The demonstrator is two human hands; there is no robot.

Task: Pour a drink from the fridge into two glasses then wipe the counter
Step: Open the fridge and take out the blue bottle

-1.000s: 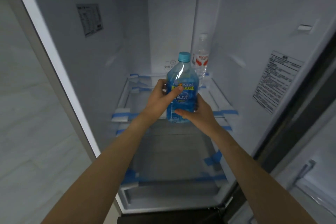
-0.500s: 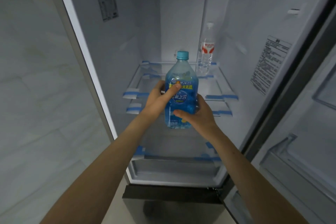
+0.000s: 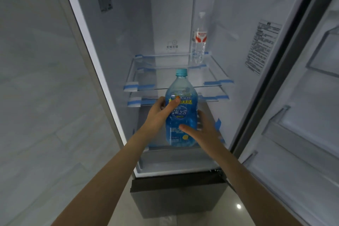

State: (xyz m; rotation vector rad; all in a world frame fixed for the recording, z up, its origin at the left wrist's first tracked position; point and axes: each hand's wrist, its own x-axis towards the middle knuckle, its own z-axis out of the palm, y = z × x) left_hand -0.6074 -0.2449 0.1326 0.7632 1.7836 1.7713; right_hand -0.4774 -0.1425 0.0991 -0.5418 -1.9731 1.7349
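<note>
Gripping blue drink bottle [image 3: 181, 113] upright, left hand [image 3: 157, 115] and right hand [image 3: 203, 130] both wrapped round it, front of open fridge [image 3: 238, 24]; water bottle [image 3: 199, 40] on shelf [image 3: 216, 71] behind.

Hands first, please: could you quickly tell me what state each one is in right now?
Left hand: holding the blue bottle, thumb across its label.
Right hand: holding the same bottle lower down, fingers behind it.

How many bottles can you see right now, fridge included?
2. The blue bottle is held upright in front of the fridge shelves between the left hand and right hand. The clear bottle stands on the upper shelf, back right. Door bins are partly out of view.
</note>
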